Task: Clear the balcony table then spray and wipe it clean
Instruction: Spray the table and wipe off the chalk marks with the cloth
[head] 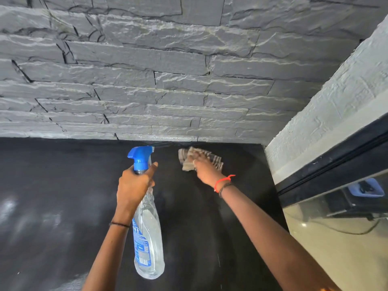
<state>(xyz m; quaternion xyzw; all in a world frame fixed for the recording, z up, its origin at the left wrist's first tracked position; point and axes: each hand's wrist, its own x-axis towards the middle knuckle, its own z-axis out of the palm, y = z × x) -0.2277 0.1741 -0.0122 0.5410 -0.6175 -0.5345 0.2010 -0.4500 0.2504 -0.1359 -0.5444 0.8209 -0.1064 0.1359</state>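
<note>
The black balcony table [52, 185] fills the lower part of the view, its surface bare with pale wet smears at the left. My left hand [134, 183] grips the neck of a clear spray bottle [148, 238] with a blue trigger head, held above the table's middle. My right hand [204, 170] reaches to the far edge and presses a crumpled striped grey cloth [199, 157] against the tabletop, close to the wall. The cloth looks blurred.
A dark grey stone wall [168, 80] rises right behind the table. A pale textured wall [336, 106] and a black-framed glass door [336, 206] close off the right side, next to the table's right edge.
</note>
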